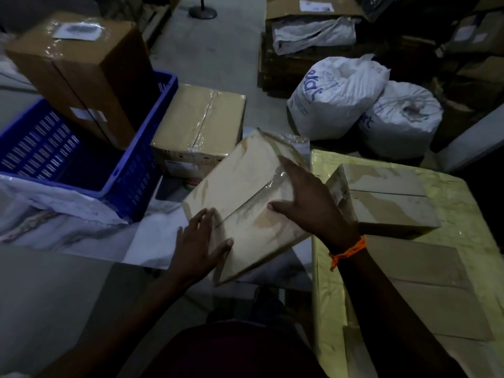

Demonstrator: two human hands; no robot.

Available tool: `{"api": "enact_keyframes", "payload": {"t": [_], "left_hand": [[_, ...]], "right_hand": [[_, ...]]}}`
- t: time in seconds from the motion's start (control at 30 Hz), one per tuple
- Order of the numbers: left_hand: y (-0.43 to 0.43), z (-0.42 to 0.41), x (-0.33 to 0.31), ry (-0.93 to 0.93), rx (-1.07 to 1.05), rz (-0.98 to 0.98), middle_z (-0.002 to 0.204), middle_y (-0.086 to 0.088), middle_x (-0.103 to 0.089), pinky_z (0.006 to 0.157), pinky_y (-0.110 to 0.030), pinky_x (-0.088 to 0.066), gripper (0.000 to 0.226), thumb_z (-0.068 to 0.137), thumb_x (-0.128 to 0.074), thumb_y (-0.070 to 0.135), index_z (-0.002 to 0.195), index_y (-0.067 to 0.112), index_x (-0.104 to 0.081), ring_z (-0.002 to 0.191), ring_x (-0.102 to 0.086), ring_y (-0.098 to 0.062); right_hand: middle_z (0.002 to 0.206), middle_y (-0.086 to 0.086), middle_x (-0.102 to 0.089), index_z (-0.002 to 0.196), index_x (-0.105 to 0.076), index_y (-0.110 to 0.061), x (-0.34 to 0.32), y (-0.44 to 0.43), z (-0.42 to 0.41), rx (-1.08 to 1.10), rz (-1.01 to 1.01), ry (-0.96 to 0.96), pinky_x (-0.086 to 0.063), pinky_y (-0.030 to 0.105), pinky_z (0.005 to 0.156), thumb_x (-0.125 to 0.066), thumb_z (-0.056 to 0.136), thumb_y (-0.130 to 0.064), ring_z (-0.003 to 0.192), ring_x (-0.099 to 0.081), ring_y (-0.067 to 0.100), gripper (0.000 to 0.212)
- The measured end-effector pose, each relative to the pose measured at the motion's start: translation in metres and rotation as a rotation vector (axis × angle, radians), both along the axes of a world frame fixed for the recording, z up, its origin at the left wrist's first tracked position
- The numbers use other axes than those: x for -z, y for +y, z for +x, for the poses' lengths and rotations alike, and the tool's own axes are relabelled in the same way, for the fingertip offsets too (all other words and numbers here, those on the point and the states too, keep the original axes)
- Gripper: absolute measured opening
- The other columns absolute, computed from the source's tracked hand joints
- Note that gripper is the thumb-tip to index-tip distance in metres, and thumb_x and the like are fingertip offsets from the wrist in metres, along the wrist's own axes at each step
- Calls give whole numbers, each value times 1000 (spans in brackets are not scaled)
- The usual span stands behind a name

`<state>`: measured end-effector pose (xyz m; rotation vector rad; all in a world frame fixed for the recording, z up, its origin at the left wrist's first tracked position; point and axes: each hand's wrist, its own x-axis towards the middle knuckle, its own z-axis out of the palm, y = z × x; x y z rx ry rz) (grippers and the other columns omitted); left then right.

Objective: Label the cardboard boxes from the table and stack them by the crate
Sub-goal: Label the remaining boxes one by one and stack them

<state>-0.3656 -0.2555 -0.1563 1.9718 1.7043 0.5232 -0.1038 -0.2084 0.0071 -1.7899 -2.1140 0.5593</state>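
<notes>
A flat, pale cardboard box [240, 181] hangs tilted in the air between the blue crate and the table. My left hand [199, 246] grips its near corner. My right hand [302, 197] lies spread over its top, on a clear plastic label pouch. A taped cardboard box [201, 124] sits on the floor just right of the blue crate [131, 181]. A tall brown box [81, 72] with a label pouch on top stands inside the crate. Another small cardboard box [387, 197] rests on the yellow-covered table [463, 203] at the right.
Two stuffed white sacks [335, 99] [401, 118] stand on the floor beyond the table. Behind them is an open carton [313, 25] with white wrapping. A white plastic sheet [54, 214] lies under the crate. A round stand base [203, 10] sits at the far back.
</notes>
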Motion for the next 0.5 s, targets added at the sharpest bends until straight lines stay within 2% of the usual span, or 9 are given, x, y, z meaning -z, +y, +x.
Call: {"api": "enact_keyframes", "payload": {"t": [0.07,0.1,0.2,0.23,0.27,0.33,0.4,0.5], "left_hand": [[3,-15,-10,31,-37,45,164,-7,-30,117,-61,-27,110,79,-47,88,160,18,-21,148,-31,-27],[6,-21,-16,23,-39,91,166,-8,-27,119,-59,-25,116,75,-52,88,161,17,-19,150,-27,-26],[19,-36,-44,-28,31,299,169,-16,-8,128,-39,-8,127,75,-60,83,161,4,-11,157,-8,-28],[25,-38,-55,-36,68,398,167,-24,-6,128,-41,-7,127,78,-61,80,159,-4,-10,157,-6,-35],[29,-40,-67,-43,103,497,164,-32,-6,128,-48,-10,127,80,-63,76,155,-11,-9,155,-7,-42],[37,-44,-89,-50,172,620,161,-37,-7,124,-60,-17,124,80,-71,68,153,-12,-9,153,-8,-49],[45,-52,-105,-8,259,603,165,-28,-11,121,-64,-20,113,79,-73,62,156,-1,-20,155,-8,-43],[45,-58,-112,117,391,588,160,-12,-38,118,-62,-29,75,87,-64,57,146,13,-51,153,-20,-36]], "right_hand": [[167,5,-32,163,-24,-22,-2,-6,-14,-80,18,-8,-30,39,122,-85,82,-33,151,-34,25,102],[167,5,-32,163,-24,-22,-3,-9,-21,-126,31,-13,-32,44,122,-84,82,-33,152,-34,26,101],[168,7,-30,163,-23,-23,-8,-13,-40,-258,51,-70,-35,51,119,-84,83,-32,152,-33,29,101],[168,6,-28,163,-23,-25,-9,-14,-46,-300,46,-99,-34,51,119,-84,83,-31,153,-31,29,101],[169,6,-26,163,-22,-26,-11,-15,-52,-347,48,-129,-33,50,120,-85,83,-31,154,-30,30,102],[169,6,-26,163,-24,-26,-10,-19,-62,-447,88,-186,-33,50,119,-87,80,-26,154,-29,32,105],[169,6,-27,162,-26,-25,-5,-23,-69,-533,146,-266,-32,54,118,-88,77,-20,154,-28,33,105],[167,5,-31,162,-27,-26,5,-23,-67,-586,249,-365,-33,53,117,-90,72,-17,153,-31,31,110]]}}
